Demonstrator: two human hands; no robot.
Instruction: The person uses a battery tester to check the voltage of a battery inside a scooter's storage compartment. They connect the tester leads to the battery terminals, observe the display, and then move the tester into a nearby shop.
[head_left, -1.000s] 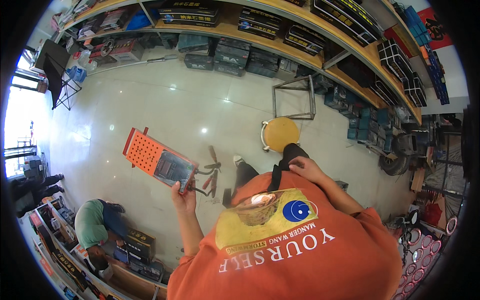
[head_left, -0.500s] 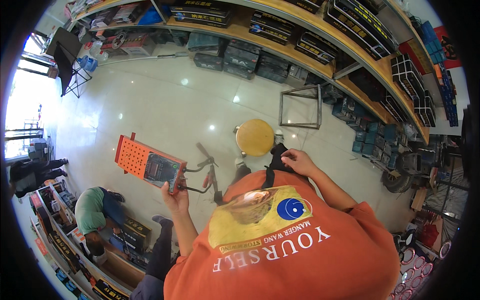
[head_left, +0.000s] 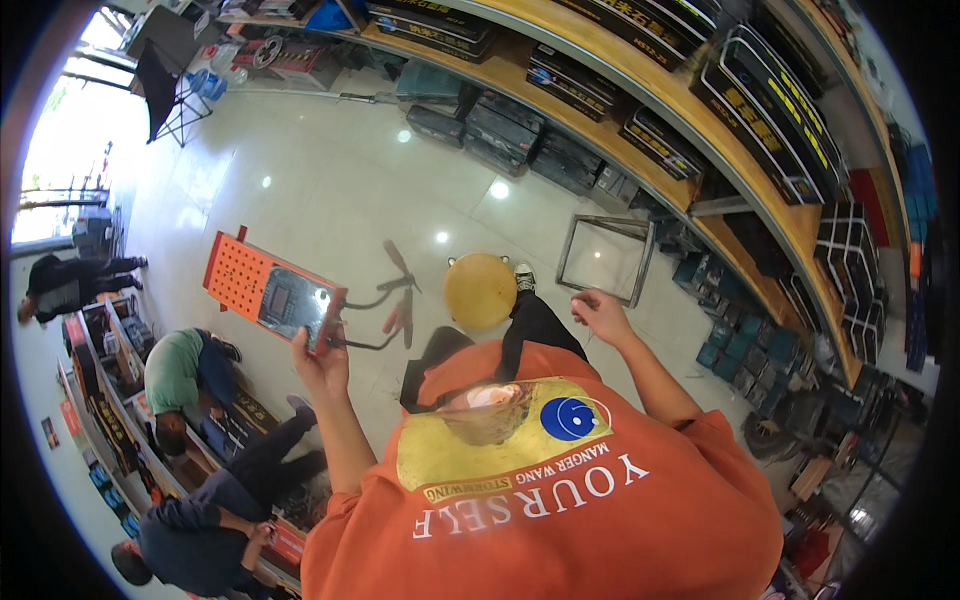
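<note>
My left hand (head_left: 321,363) grips the near end of an orange battery tester (head_left: 275,292), a long metal box with a perforated top and a dark panel. Two black cables run from that end to a pair of clamps (head_left: 400,292) with dark and reddish handles, which hang over the floor. Loosely curled and with nothing visible in it, my right hand (head_left: 601,316) hovers to the right of my leg. A round yellow stool (head_left: 480,291) stands on the floor ahead, beside my shoe.
A square metal frame (head_left: 605,258) lies on the floor at right. Wooden shelves (head_left: 520,75) with black boxes curve along the far and right sides. On the left, one person (head_left: 176,372) bends over low shelving, another (head_left: 200,535) is nearer, and a third (head_left: 75,283) is farther off.
My view has shifted, and a second person has come into sight at lower left. My right hand has come away from my dark trouser leg. The tester stays in my left hand.
</note>
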